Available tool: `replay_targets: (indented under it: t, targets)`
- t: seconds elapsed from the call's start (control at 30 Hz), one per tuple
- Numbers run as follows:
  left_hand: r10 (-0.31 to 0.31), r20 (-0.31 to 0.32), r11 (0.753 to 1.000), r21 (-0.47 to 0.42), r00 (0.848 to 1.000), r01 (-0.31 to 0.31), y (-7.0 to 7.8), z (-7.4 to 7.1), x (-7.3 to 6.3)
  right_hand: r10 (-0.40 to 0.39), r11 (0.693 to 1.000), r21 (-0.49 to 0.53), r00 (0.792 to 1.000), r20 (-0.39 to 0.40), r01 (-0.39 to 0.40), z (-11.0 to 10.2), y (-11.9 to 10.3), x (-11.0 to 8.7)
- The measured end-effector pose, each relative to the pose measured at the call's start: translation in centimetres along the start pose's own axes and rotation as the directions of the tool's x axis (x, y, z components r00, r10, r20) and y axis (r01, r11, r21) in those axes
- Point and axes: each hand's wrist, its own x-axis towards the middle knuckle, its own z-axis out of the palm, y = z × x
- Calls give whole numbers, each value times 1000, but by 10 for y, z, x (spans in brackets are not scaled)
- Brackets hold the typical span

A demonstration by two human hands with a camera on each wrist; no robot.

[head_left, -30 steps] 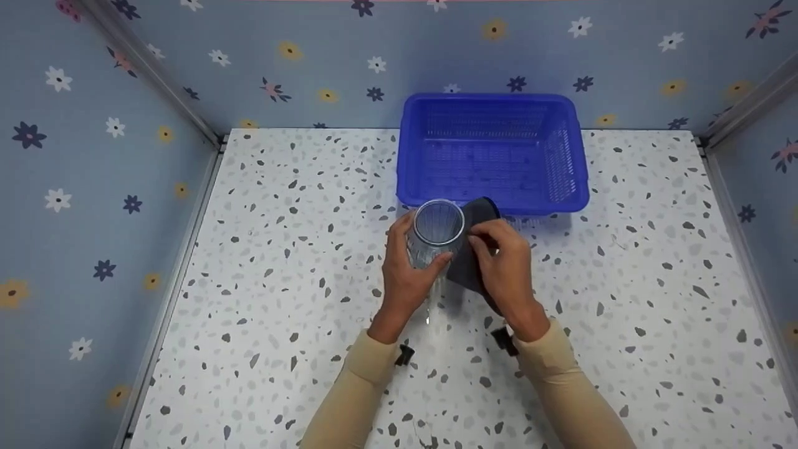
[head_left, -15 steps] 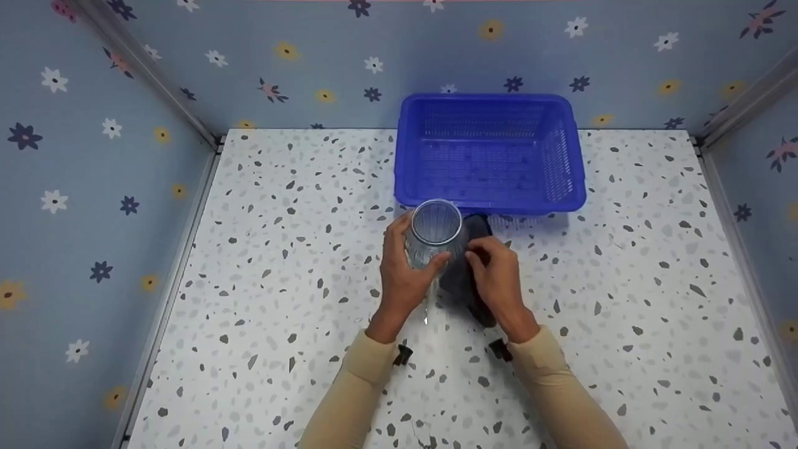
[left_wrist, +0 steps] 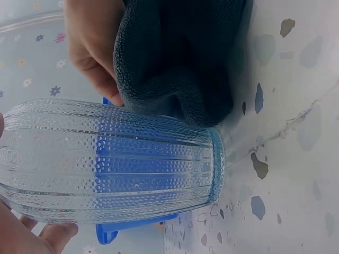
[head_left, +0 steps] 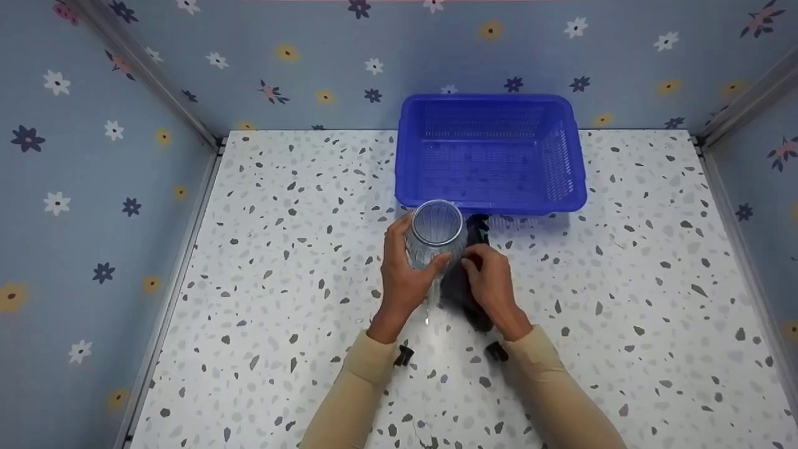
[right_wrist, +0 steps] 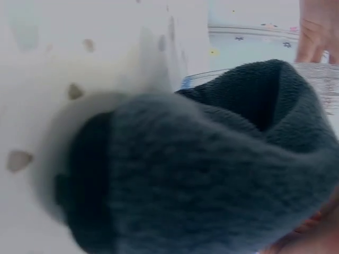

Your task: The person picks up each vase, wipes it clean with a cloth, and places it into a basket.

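Left grip [head_left: 402,277] clasps the glass jar [left_wrist: 116,164], right grip [head_left: 492,277] pinching dark cloth [right_wrist: 212,174] beside it

Soft light, faint shadows, and blurred cloth [right_wrist: 201,174] in the right wrist view

Right hand [head_left: 492,282] drawn back, closer to glass vase [left_wrist: 116,164]; dark cloth [left_wrist: 175,69] lower, narrower

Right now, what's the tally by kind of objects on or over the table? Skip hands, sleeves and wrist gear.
Clear glass vessel: 1
Dark cloth: 1
Blue basket: 1
Total: 3
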Motion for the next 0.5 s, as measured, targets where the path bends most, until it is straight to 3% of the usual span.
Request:
replay_targets:
  t: [0.3,0.5]
  targets:
    - [-4,-8,1000,11,1000,4,1,-1,1,-56,991,115,991,-120,69,-27,-39,6]
    - [12,-12,1000,-2,1000,-12,2,0,0,-146,982,98,974,-171,164,-38,-64,14]
